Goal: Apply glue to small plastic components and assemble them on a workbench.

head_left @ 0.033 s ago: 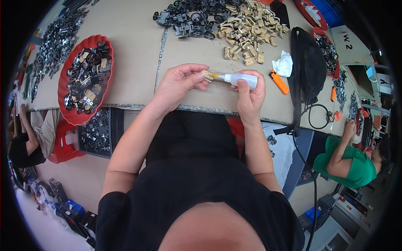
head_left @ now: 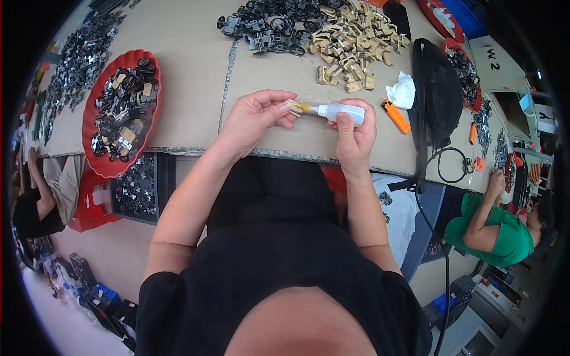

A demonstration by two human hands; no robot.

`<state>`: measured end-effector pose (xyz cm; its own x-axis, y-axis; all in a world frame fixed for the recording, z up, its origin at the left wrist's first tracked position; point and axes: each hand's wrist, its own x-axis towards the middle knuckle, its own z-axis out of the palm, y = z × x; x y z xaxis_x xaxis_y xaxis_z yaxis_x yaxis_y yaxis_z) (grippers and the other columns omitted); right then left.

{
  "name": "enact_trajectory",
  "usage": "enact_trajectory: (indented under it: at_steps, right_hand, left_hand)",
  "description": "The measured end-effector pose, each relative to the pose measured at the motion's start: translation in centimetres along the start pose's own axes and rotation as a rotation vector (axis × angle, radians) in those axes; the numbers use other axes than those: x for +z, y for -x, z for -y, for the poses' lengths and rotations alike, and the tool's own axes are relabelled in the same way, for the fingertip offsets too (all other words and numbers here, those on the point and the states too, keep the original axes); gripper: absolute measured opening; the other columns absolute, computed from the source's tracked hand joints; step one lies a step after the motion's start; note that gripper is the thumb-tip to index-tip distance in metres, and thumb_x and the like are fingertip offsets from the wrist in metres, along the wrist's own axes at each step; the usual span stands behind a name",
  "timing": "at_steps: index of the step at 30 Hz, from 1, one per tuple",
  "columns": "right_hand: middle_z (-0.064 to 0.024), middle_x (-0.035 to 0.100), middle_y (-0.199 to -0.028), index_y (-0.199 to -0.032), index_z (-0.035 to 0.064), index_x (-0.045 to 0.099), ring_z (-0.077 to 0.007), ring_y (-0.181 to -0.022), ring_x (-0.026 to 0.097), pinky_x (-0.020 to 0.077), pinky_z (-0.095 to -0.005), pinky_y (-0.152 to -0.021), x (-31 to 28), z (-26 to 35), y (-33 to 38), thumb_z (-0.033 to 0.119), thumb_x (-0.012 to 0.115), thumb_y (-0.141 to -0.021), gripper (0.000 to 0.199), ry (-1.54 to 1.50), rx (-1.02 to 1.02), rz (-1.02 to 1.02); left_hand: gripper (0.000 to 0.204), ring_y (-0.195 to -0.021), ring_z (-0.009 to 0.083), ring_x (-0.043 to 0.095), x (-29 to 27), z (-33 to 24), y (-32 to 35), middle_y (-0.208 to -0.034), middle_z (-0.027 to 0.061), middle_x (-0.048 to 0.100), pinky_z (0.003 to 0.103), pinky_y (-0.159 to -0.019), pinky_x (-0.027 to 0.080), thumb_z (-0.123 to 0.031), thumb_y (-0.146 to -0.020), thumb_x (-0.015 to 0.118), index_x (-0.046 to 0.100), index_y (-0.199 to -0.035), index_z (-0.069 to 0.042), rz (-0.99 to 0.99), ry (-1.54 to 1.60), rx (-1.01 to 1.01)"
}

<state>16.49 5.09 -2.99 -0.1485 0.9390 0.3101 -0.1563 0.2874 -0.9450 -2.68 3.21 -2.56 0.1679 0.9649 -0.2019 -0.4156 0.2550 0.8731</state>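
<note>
- Hands meet over the near edge of the cardboard-covered table (head_left: 196, 77).
- The right hand (head_left: 355, 137) is clenched around a small white squeeze bottle (head_left: 343, 113), its nozzle pointing left.
- The left hand (head_left: 256, 115) pinches a small tan part (head_left: 293, 107) between thumb and fingers, touching the nozzle tip.
- A pile of tan parts (head_left: 350, 44) lies far, beside black parts (head_left: 267, 26).
- A red tray (head_left: 89, 121) sits left.
- An orange lighter (head_left: 395, 116) lies just right of the bottle.

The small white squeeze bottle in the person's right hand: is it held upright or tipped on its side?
Tipped on its side. The squeeze bottle lies roughly level in the right hand, nozzle pointing left at the small tan part pinched by the left hand.
</note>
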Motion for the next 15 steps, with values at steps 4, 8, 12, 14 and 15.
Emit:
enact_trajectory:
  at_steps: [4, 8, 12, 14, 15]
  right_hand:
    - [-0.0065, 0.054, -0.090, -0.101, -0.0005, 0.045, -0.0096, -0.075, 0.052, 0.0443, -0.0220, -0.067, 0.18, 0.15, 0.03, 0.013, 0.057, -0.087, 0.023, 0.009, 0.002, -0.005]
    - [-0.0064, 0.053, -0.090, -0.099, -0.0007, 0.046, -0.0096, -0.075, 0.052, 0.0434, -0.0217, -0.067, 0.02, -0.11, 0.11, 0.013, 0.058, -0.087, 0.022, 0.050, -0.018, 0.009]
    - [-0.0067, 0.052, -0.091, -0.098, -0.0010, 0.046, -0.0100, -0.077, 0.052, 0.0431, -0.0219, -0.068, 0.05, 0.01, 0.14, 0.013, 0.059, -0.086, 0.023, 0.074, -0.037, 0.010]
    - [-0.0068, 0.052, -0.091, -0.098, -0.0011, 0.046, -0.0103, -0.078, 0.052, 0.0431, -0.0222, -0.069, 0.17, 0.09, 0.15, 0.014, 0.060, -0.086, 0.024, 0.082, -0.054, 0.000]
    - [-0.0069, 0.052, -0.091, -0.098, -0.0012, 0.046, -0.0106, -0.078, 0.052, 0.0430, -0.0225, -0.069, 0.18, 0.07, 0.17, 0.014, 0.060, -0.085, 0.024, 0.090, -0.057, -0.001]
  left_hand:
    - [0.027, -0.075, 0.0118, 0.059, -0.02, 0.05, 0.05, -0.088, 0.0109, 0.062, 0.023, -0.072, 0.049, -0.007, -0.089, 0.053, 0.053, -0.112, 0.005, -0.005, -0.009, -0.002]
    - [0.027, -0.075, 0.0117, 0.059, 0.09, -0.09, 0.03, -0.088, 0.0110, 0.062, 0.023, -0.072, 0.049, -0.007, -0.088, 0.053, 0.053, -0.112, 0.005, -0.012, -0.018, -0.004]
    - [0.027, -0.075, 0.0120, 0.059, 0.07, -0.10, 0.00, -0.089, 0.0109, 0.062, 0.023, -0.072, 0.049, -0.007, -0.088, 0.053, 0.053, -0.112, 0.005, -0.014, -0.023, -0.008]
    - [0.027, -0.076, 0.0121, 0.059, -0.04, -0.01, -0.05, -0.089, 0.0108, 0.062, 0.023, -0.073, 0.050, -0.007, -0.088, 0.053, 0.053, -0.112, 0.005, -0.014, -0.027, -0.011]
    - [0.027, -0.076, 0.0122, 0.059, -0.07, 0.01, -0.06, -0.089, 0.0108, 0.062, 0.024, -0.073, 0.050, -0.007, -0.088, 0.053, 0.053, -0.112, 0.005, -0.015, -0.028, -0.013]
